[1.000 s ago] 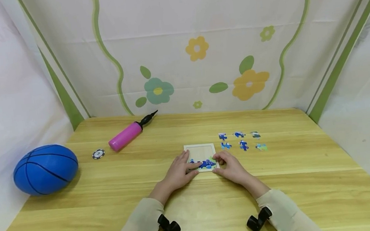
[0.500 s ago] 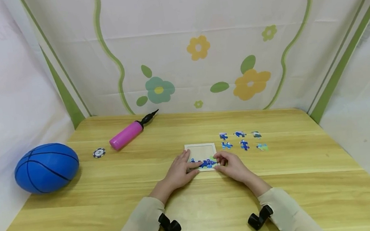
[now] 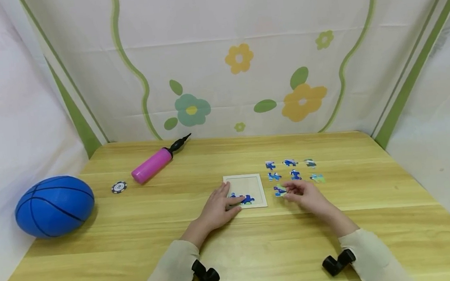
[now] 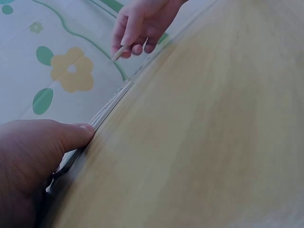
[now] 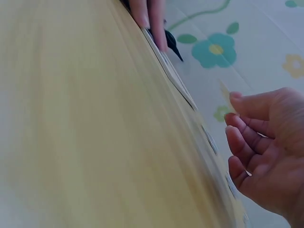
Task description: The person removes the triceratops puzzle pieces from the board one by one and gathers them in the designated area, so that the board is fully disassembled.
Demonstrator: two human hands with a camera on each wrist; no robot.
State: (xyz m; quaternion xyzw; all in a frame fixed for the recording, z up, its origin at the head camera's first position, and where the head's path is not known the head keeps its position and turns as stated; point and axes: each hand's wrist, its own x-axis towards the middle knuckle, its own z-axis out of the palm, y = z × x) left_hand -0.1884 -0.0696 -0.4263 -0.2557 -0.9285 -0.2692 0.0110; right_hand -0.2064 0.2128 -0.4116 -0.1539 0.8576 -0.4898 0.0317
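Ball [image 3: 54, 206]: table [image 3: 240, 256], left end | chip [image 3: 119, 187]: right of ball | pump [image 3: 153, 165]: right of chip | frame [image 3: 263, 191]: mid-table; puzzle pieces [image 3: 248, 199] inside; left hand [image 3: 217, 207] on it | loose pieces [image 3: 275, 176]: right of frame

Head view looking down, wrist views low, close, sharing tabletop [image 3: 244, 256]

A wood-grain table [image 3: 255, 246] carries a blue ball [image 3: 54, 206], chip [image 3: 118, 187], pink pump [image 3: 152, 165], puzzle tray [image 3: 247, 185] and loose puzzle pieces [image 3: 274, 176].

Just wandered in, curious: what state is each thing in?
Puzzle frame, lying flat, partly filled
Left hand, fingers spread, resting on the frame
Right hand, pinching one puzzle piece aloft
Six loose pieces, spread apart, unplaced
Blue ball, untouched
Pink pump, lying on its side
Chip, lying flat
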